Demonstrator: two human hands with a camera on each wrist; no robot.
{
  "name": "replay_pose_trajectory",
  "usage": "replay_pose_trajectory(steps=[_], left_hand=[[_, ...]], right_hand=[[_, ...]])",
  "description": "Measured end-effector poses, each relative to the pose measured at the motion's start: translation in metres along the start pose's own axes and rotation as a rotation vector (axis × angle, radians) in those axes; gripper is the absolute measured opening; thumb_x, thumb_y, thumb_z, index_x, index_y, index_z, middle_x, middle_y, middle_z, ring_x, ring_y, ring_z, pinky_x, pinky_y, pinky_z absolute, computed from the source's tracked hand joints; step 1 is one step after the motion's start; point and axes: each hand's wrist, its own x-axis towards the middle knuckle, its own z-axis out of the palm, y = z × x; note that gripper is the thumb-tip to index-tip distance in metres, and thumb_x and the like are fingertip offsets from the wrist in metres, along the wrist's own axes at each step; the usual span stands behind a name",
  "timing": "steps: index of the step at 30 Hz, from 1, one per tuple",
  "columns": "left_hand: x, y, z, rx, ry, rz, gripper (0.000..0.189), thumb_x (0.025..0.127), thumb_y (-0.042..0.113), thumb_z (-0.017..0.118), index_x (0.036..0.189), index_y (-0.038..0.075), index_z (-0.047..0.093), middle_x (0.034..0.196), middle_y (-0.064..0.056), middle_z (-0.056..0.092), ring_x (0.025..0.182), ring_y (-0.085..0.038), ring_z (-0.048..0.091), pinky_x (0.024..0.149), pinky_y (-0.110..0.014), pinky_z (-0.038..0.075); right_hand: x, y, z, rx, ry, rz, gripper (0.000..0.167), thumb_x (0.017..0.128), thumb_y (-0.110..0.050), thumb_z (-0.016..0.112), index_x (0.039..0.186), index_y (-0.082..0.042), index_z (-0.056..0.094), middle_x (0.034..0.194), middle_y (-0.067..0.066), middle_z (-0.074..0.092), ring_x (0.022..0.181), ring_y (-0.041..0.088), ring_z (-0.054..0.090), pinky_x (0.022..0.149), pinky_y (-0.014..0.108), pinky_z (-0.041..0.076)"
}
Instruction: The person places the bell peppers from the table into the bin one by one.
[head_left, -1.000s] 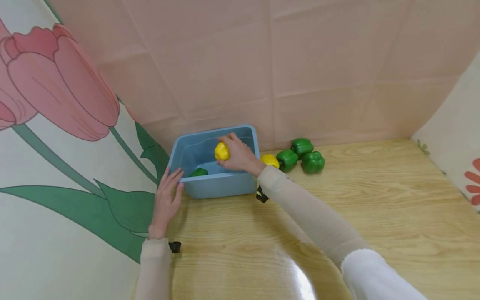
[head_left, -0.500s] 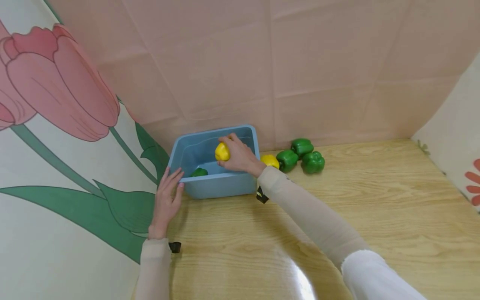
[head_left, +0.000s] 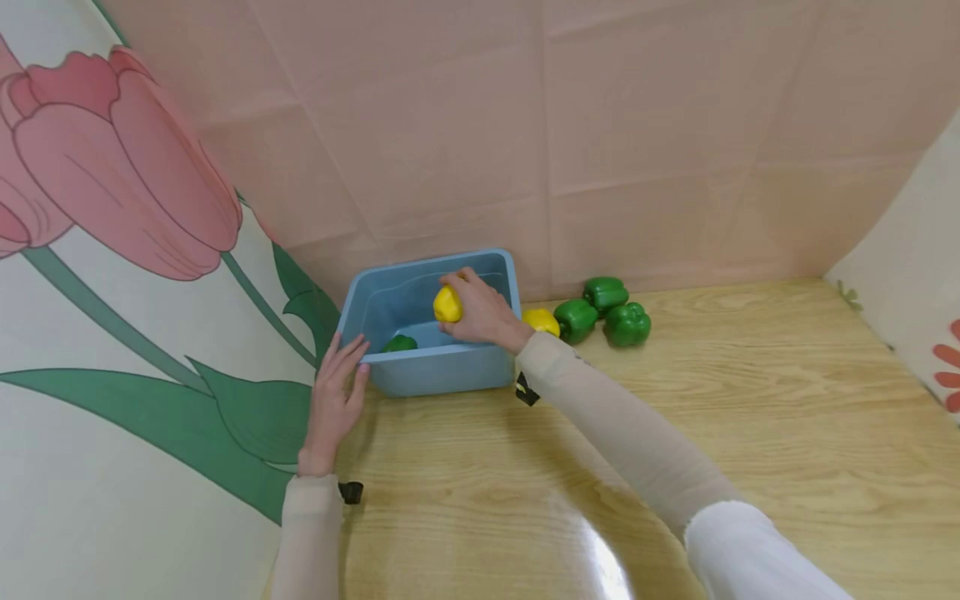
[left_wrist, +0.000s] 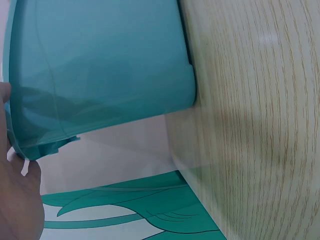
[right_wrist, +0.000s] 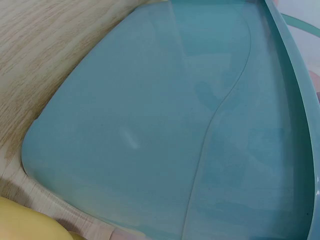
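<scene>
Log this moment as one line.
right hand: holds yellow bell pepper over blue rectangular plastic bin | left hand: touches bin rim | inside bin: green bell pepper

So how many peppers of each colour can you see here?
Yellow peppers: 2 (one in the right hand, one on the table)
Green peppers: 4 (one in the blue bin, three on the table)
Total: 6 peppers in view

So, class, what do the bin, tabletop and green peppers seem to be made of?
Bin: likely plastic, smooth, satin; moulded lip and rounded corners.
Tabletop: wood or wood-look laminate, glossy; grain lines, bright reflection.
Green peppers: glossy, with highlights; real vegetable or plastic imitation, I can't tell.
</scene>
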Motion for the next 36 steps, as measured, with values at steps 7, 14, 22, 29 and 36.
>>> replay_pose_trajectory(steps=[7,14,22,29,36], left_hand=[[-0.0002,-0.0001,0.0009,0.006,0.002,0.003,0.04,0.105,0.004,0.064,0.145,0.006,0.067,0.153,-0.014,0.062,0.157,-0.047,0.037,0.131,-0.061,0.029],[0.0011,0.0004,0.0019,0.007,0.006,0.005,0.041,0.104,0.003,0.065,0.145,0.007,0.067,0.153,-0.014,0.063,0.156,-0.047,0.037,0.13,-0.062,0.029],[0.0006,0.001,0.0005,0.005,0.002,0.005,0.04,0.104,0.003,0.065,0.144,0.005,0.067,0.153,-0.015,0.062,0.156,-0.048,0.037,0.13,-0.063,0.029],[-0.0001,-0.0011,-0.0007,0.017,-0.02,-0.019,0.038,0.105,0.005,0.064,0.144,0.004,0.067,0.153,-0.014,0.062,0.157,-0.046,0.036,0.13,-0.062,0.029],[0.001,0.0007,-0.0016,0.012,-0.027,-0.015,0.039,0.106,0.006,0.064,0.144,0.005,0.067,0.153,-0.015,0.062,0.157,-0.046,0.036,0.131,-0.061,0.028]], right_hand=[[-0.0003,0.0016,-0.001,-0.02,-0.013,-0.007,0.078,0.09,-0.041,0.085,0.156,-0.019,0.05,0.151,0.011,0.049,0.107,0.025,0.064,0.083,0.041,0.063],[-0.0004,0.0027,-0.0015,-0.04,-0.035,0.011,0.078,0.091,-0.041,0.084,0.157,-0.02,0.049,0.153,0.011,0.049,0.107,0.025,0.064,0.081,0.04,0.063],[-0.0012,0.0002,-0.0023,-0.014,-0.031,0.018,0.076,0.092,-0.038,0.083,0.158,-0.019,0.049,0.156,0.011,0.047,0.11,0.028,0.065,0.084,0.046,0.063],[-0.0025,-0.0022,-0.0029,-0.023,-0.023,0.026,0.075,0.095,-0.042,0.08,0.159,-0.02,0.048,0.157,0.01,0.046,0.113,0.031,0.066,0.089,0.049,0.063],[-0.0038,-0.0032,-0.004,-0.017,-0.026,0.023,0.072,0.096,-0.043,0.078,0.158,-0.021,0.049,0.157,0.01,0.046,0.115,0.031,0.066,0.09,0.05,0.062]])
